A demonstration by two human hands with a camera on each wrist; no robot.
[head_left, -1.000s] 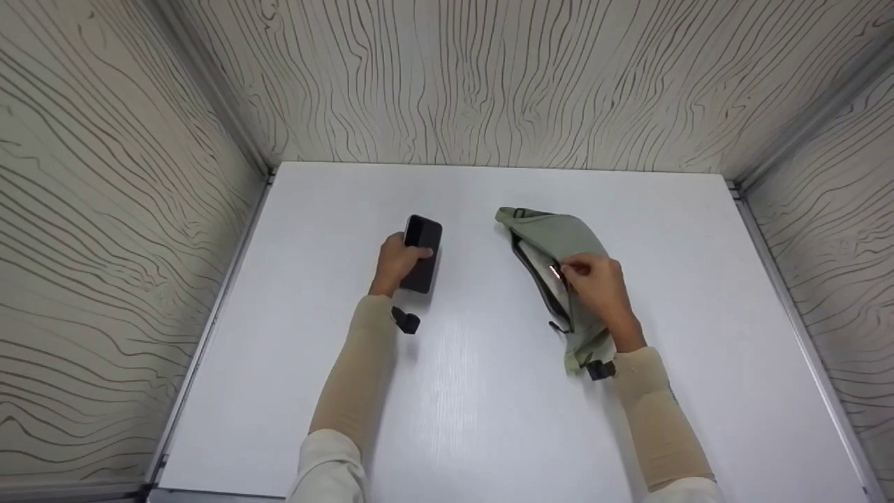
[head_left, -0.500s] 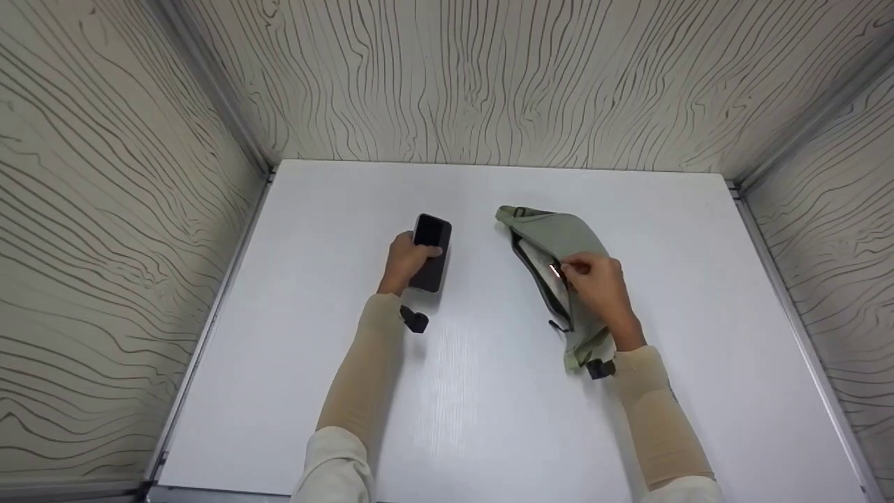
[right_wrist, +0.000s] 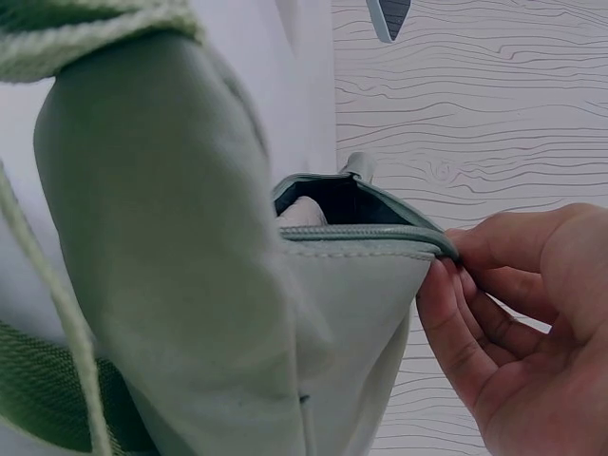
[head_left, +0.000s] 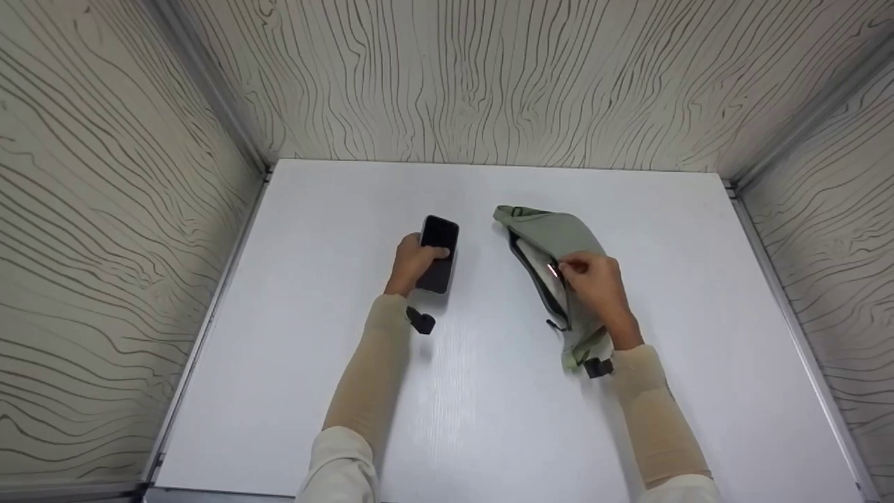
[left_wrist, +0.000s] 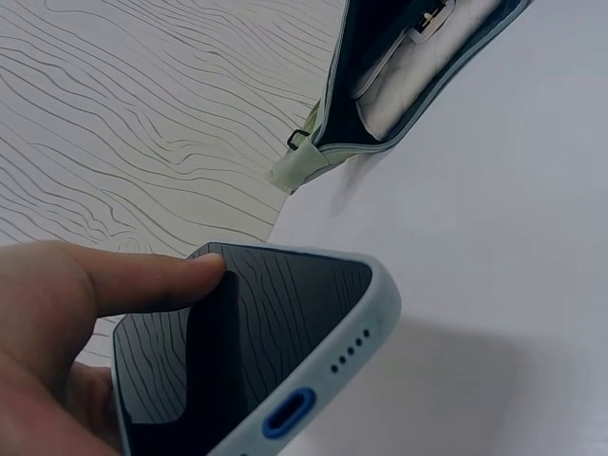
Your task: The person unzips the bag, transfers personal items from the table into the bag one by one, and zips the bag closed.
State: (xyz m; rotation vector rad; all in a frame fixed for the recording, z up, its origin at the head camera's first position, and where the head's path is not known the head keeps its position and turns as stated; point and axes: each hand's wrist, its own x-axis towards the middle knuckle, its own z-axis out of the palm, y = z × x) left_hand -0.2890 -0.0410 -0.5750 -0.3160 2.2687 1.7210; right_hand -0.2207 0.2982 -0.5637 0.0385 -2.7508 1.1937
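My left hand (head_left: 412, 262) grips a phone (head_left: 440, 237) in a pale case, thumb across its dark screen. In the left wrist view the phone (left_wrist: 275, 313) is tilted above the table, its charging port end toward the camera. To the right lies a sage green waist bag (head_left: 559, 234) with its zipper open. My right hand (head_left: 594, 283) pinches the zipped edge of the opening, as the right wrist view shows with the fingers (right_wrist: 465, 313) on the bag (right_wrist: 351, 294). Inside the bag sits a white quilted item (left_wrist: 408, 85) with a gold-coloured clasp; most of it is hidden.
A white table (head_left: 475, 419) carries everything. Panels with a wood-grain line pattern (head_left: 447, 84) stand behind it and on both sides. A green webbing strap (right_wrist: 57, 380) hangs by the bag in the right wrist view.
My left hand has carried the phone to the right, closer to the bag. My right hand keeps its pinch on the bag's edge and has hardly moved.
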